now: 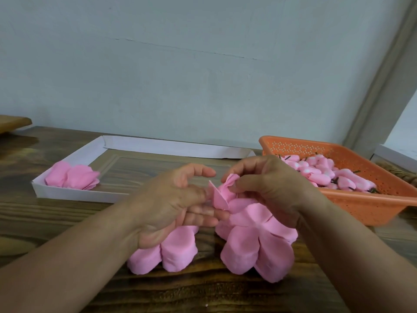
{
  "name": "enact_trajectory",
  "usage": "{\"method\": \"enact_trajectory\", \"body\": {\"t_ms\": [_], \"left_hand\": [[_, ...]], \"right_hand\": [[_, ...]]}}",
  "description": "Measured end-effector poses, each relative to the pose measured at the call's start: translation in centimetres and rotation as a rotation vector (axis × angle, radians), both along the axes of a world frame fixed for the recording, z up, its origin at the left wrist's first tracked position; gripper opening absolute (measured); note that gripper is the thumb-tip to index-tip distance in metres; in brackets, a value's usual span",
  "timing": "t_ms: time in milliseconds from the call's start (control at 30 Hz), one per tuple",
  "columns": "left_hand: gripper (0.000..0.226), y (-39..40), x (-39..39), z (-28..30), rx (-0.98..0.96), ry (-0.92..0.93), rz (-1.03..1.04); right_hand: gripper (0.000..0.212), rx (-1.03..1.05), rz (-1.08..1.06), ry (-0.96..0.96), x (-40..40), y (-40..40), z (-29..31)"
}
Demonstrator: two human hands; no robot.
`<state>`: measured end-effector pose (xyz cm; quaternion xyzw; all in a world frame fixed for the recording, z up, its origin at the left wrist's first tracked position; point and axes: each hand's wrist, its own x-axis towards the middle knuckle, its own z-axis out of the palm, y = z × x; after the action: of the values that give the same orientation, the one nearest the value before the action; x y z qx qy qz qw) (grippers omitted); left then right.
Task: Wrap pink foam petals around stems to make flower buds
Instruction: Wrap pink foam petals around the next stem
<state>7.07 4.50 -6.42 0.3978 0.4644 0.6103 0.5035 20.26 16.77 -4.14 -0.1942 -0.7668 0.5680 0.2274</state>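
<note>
Head view: right hand [268, 186] grip pinches a folded pink foam petal [222, 194]; left hand [178, 204] holds its other side with curled fingers, above petal stacks [252, 242] on the worktop [67, 222].

- A small handcraft workplace, likely in a home: dark wooden tabletop [67, 218] against a plain painted wall [180, 64].
- Orange basket [372, 204] of finished buds [327, 172] far right.

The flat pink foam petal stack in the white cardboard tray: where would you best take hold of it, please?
I would pinch the flat pink foam petal stack at its scalloped right edge, coming from the open middle of the white cardboard tray, since the low walls crowd its left and near sides.
</note>
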Motion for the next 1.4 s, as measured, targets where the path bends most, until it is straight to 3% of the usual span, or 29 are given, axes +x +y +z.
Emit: {"method": "enact_trajectory", "body": {"t_ms": [300,467,667,733,900,1033,1100,1267,1400], "left_hand": [[0.017,0.1,0.1,-0.4,0.042,0.218,0.09],[0.012,0.0,-0.2,-0.2,0.015,0.308,0.107],[0.012,-0.2,0.1,-0.1,-0.014,0.114,0.019],[0.003,-0.2,0.2,-0.1,-0.028,0.042,-0.005],[0.017,0.0,0.2,-0.3,-0.053,-0.022,0.032],[0.027,0.0,0.3,-0.3,-0.082,-0.023,0.055],[0.031,-0.1,0.4,-0.2,-0.099,-0.028,0.072],[0.043,-0.2,0.7,0.0,-0.113,0.008,0.111],[0.018,0.0,1.2,-0.2,-0.122,-0.017,0.192]], "right_hand": [[0.039,-0.087,0.028,0.048,0.0,-0.3,0.1],[0.034,-0.066,0.094,0.033,0.1,-0.3,0.1],[0.033,0.021,0.108,-0.001,0.4,-0.4,0.4],[0.03,0.076,0.119,-0.005,0.4,-0.6,0.4],[0.03,0.25,0.101,-0.011,0.4,-1.1,0.5],[0.061,0.346,0.159,-0.013,0.4,-1.4,0.6],[0.066,0.415,0.184,-0.035,0.4,-1.5,0.6],[0.056,0.431,0.204,-0.032,0.3,-2.0,0.7],[0.035,0.388,0.142,-0.053,0.2,-1.7,0.7]]}}
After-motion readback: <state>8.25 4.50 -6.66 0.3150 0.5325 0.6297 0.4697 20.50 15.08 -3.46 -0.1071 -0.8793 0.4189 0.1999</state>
